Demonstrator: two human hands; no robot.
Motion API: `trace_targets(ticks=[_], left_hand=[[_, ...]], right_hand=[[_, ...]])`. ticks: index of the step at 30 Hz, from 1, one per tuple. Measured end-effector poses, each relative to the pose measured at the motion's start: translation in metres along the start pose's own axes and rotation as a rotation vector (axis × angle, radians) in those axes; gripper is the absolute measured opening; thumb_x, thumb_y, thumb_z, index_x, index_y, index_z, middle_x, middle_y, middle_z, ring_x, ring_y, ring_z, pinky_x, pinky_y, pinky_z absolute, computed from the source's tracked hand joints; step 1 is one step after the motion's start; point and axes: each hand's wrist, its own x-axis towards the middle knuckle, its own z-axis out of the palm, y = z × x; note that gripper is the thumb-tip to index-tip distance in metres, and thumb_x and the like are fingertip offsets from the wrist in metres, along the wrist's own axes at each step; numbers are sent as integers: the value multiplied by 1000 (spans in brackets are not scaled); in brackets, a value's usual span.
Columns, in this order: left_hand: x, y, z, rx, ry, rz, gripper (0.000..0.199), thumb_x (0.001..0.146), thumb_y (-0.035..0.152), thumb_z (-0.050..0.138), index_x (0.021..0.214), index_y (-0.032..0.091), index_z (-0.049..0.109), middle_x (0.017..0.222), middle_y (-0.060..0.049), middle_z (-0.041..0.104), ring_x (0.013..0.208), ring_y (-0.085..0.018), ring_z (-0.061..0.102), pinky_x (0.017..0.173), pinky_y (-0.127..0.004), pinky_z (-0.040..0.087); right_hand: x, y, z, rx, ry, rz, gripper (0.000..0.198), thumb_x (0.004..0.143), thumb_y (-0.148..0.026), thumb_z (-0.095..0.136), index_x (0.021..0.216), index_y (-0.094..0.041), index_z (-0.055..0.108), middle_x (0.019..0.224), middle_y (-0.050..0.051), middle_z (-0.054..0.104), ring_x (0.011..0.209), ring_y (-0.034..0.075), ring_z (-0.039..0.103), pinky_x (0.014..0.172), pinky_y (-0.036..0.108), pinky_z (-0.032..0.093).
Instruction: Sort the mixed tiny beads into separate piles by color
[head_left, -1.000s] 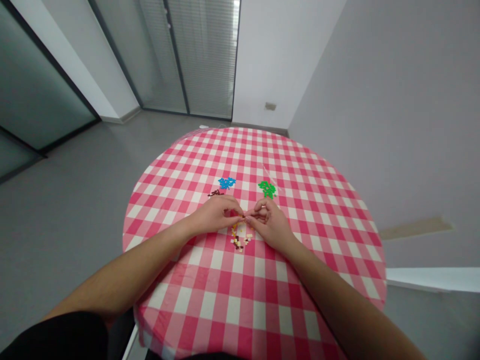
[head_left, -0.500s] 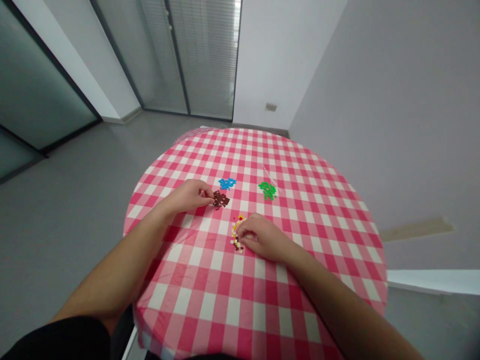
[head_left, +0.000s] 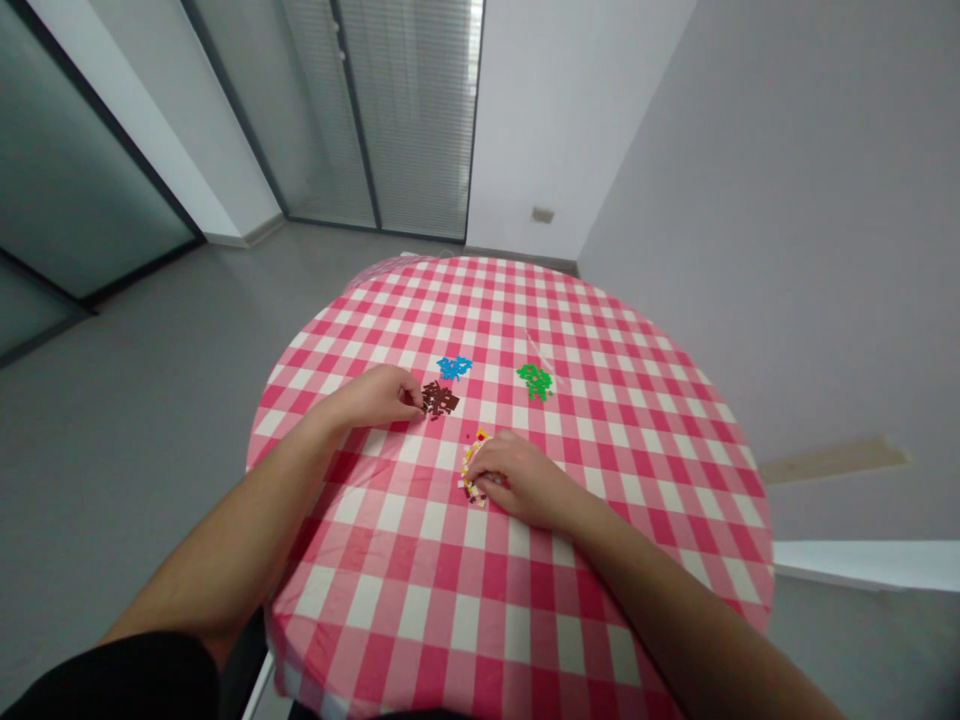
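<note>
My left hand (head_left: 381, 394) rests at the left edge of a small pile of dark brown pieces (head_left: 441, 400), its fingers curled and pinched together; whatever may be between the fingertips is too small to make out. Over a mixed pile of yellow, white, red and brown pieces (head_left: 477, 494) lies my right hand (head_left: 521, 476), thumb and fingers bent close. It covers part of that pile, and I cannot see what its fingertips hold. Just behind the brown pile is a cluster of blue pieces (head_left: 454, 368). A heap of green pieces (head_left: 535, 381) lies farther right.
A round table with a red-and-white checked cloth (head_left: 480, 620) carries all the piles. Behind it stand glass doors with blinds (head_left: 420, 120). A pale wall (head_left: 787, 250) rises on the right, and grey floor (head_left: 165, 400) shows on the left.
My left hand has shifted slightly left, uncovering a little more of the brown pile's edge. The right-hand fingers have moved slightly left over the mixed pile.
</note>
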Motion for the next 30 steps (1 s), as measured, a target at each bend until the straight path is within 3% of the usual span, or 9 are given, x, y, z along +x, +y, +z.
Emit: trace_targets(ticks=[17,24,27,30], left_hand=[[3,-6,4,-14,-51,1,17,72,33,63,77,19,71,68,0,69,62,-16,59,53,-24,37],[1,-4,1,-67,33,36,22,80,34,58,83,19,73,82,-3,73,77,-19,66,64,-25,44],[1,2,4,-114,81,76,21,83,34,57,84,19,72,85,-3,74,79,-19,66,67,-26,46],[0,13,13,-189,128,159,20,85,31,58,88,19,73,88,-4,74,78,-17,66,67,-26,47]], right_hand=[[0,-9,-6,-78,-8,72,17,81,-6,64,77,-21,72,84,3,73,84,19,63,83,35,43],[-1,-10,-3,-132,-31,57,15,81,-7,61,73,-19,66,82,5,72,81,20,62,84,37,42],[-1,-9,0,-109,15,85,17,77,-4,61,71,-19,62,76,4,70,77,19,59,79,35,43],[-1,-5,1,-21,176,184,17,72,-4,61,74,-20,59,73,2,66,74,19,57,70,31,44]])
